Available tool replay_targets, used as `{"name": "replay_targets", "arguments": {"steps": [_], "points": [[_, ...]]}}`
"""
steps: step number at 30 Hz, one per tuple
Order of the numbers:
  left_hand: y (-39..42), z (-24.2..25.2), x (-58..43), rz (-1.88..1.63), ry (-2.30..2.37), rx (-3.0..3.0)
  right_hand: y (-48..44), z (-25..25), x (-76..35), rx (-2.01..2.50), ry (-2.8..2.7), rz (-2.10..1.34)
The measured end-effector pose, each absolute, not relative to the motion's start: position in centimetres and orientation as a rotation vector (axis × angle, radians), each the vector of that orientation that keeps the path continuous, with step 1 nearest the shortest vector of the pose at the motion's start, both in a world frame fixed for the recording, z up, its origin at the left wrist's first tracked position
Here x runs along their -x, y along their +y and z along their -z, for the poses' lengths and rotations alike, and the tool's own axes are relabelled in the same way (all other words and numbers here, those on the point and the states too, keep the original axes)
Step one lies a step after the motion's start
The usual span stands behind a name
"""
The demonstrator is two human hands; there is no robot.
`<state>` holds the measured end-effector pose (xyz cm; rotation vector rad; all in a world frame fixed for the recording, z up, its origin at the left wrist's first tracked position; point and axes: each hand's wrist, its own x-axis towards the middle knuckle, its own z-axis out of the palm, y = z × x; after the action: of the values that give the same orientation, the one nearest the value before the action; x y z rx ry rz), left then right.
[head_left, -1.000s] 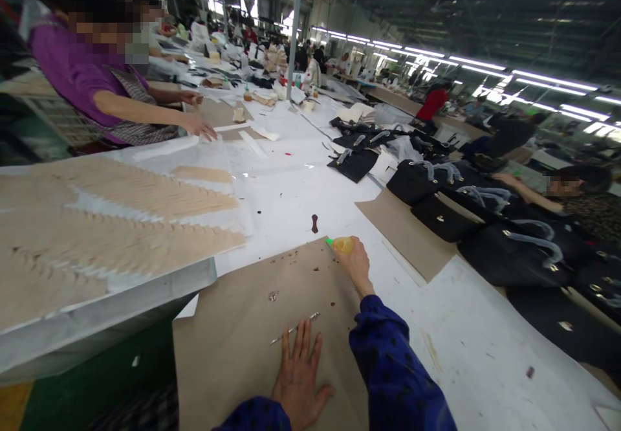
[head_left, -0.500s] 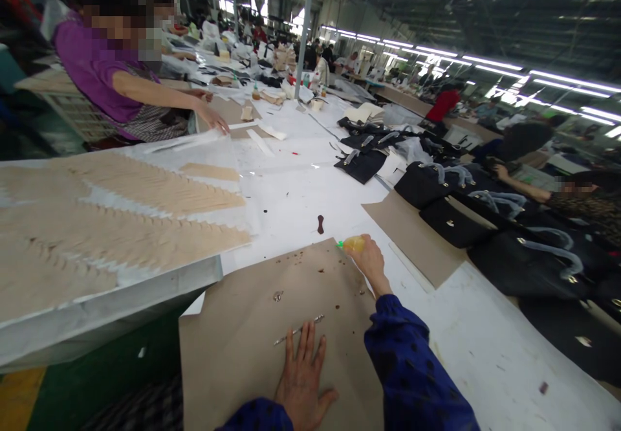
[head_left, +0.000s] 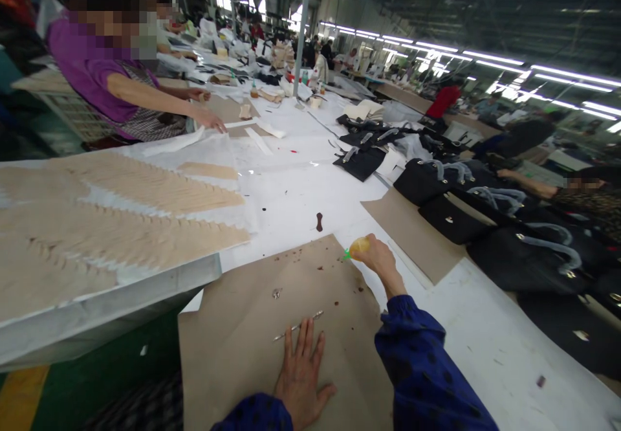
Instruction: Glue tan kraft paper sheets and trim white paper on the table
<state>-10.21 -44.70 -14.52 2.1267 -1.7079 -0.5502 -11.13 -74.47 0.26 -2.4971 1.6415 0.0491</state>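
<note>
A large brown sheet (head_left: 233,347) lies across the near part of the white table, with small dark bits scattered over its far half. My left hand (head_left: 303,373) rests flat on it, fingers spread, their tips by a thin silvery rod (head_left: 298,326). My right hand (head_left: 381,259) grips a yellow squeeze bottle (head_left: 359,248) with a green nozzle, tilted so the nozzle points left over the sheet's far right corner. A small metal-looking piece (head_left: 276,294) sits on the sheet. Beyond its far edge is a dark brown bow-shaped piece (head_left: 319,222).
To the left, overlapping beige pieces (head_left: 145,227) lie in rows on a white-covered surface. Black handbags (head_left: 514,256) line the right side, beside another brown sheet (head_left: 412,237). A co-worker in purple (head_left: 92,55) handles material at the far left; a pole (head_left: 301,30) rises from the table.
My right hand has shifted slightly right with the squeeze bottle, and the nozzle now points a little more downward. My left hand stays flat in place.
</note>
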Motion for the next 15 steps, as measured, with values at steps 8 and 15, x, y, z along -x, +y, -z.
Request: {"name": "replay_targets", "arguments": {"steps": [8,15], "points": [[-44.7,14.5,10.6,0.524,-1.734,-2.152,-73.8,2.0,12.0,2.464,1.578,0.186],[-44.9,15.2,11.1,0.428,-1.764,-2.165,-73.6,2.0,14.4,2.459,1.636,0.213]]}}
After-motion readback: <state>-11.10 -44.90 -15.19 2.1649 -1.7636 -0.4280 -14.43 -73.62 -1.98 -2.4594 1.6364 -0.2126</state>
